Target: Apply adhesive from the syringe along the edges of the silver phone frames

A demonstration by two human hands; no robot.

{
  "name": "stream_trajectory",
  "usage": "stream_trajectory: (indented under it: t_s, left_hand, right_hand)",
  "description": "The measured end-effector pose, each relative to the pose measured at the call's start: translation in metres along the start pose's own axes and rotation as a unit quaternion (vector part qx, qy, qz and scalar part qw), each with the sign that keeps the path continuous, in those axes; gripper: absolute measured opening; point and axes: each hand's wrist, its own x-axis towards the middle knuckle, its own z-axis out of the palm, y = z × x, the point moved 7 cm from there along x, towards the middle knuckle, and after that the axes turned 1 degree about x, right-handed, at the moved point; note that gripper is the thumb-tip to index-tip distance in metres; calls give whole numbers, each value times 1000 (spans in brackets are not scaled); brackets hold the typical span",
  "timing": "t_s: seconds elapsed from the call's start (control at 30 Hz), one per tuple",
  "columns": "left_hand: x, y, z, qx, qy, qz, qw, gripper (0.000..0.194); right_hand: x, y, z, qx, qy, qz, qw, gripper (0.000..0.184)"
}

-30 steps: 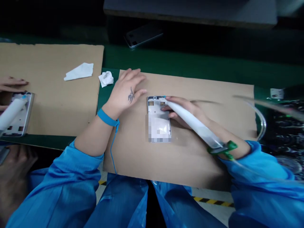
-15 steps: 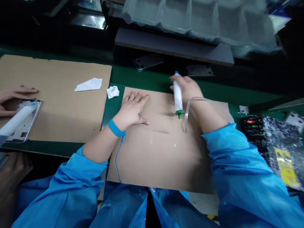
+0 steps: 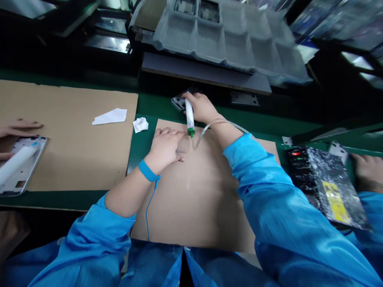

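Observation:
My left hand (image 3: 166,146) lies flat on the cardboard sheet (image 3: 191,211), fingers stretched out, with a blue wrist strap (image 3: 149,170) and cord at the wrist. My right hand (image 3: 203,108) is closed around a white dispensing syringe (image 3: 189,113). Its green end fitting (image 3: 191,132) points toward me, and a clear tube (image 3: 206,128) runs from it over my right wrist. Just beyond the cardboard, a phone frame (image 3: 178,103) sits at my right fingertips, partly covered by the hand. Whether the fingers touch that frame, I cannot tell.
Left, a co-worker's hand (image 3: 20,128) and white syringe are over a phone frame (image 3: 32,167). Crumpled tissue (image 3: 140,124) and folded white paper (image 3: 110,116) lie nearby. Right stand a controller box (image 3: 327,183) and another person's hand (image 3: 369,171). A compartment tray (image 3: 209,40) is above a shelf.
My right hand has moved left and away from me with the syringe, reaching the phone frame. My left hand stays flat on the cardboard. Another person's hand has come into view at right.

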Motion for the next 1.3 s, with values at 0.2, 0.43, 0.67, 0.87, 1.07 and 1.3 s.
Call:
stream_trajectory:
  t_s: [0.2, 0.43, 0.67, 0.87, 1.07, 1.3]
  left_hand:
    - [3, 6, 2, 20, -28, 30, 999, 96]
    - [0, -4, 5, -21, -38, 64, 997, 130]
    - [-8, 9, 18, 12, -101, 74, 992, 146]
    - [-3, 9, 19, 3, -113, 54, 992, 125]
    - [5, 1, 18, -6, -89, 40, 995, 106]
    - [10, -3, 15, -83, 41, 28, 995, 73]
  right_hand:
    - [-7, 7, -5, 17, -12, -75, 997, 78]
    - [21, 21, -3, 25, -69, -84, 994, 106]
    - [37, 31, 6, 38, -108, -31, 993, 114]
    - [31, 46, 4, 6, -155, -30, 987, 119]
    - [3, 59, -10, -37, -143, -21, 989, 102]
    - [-27, 47, -41, 19, -58, -39, 997, 97]
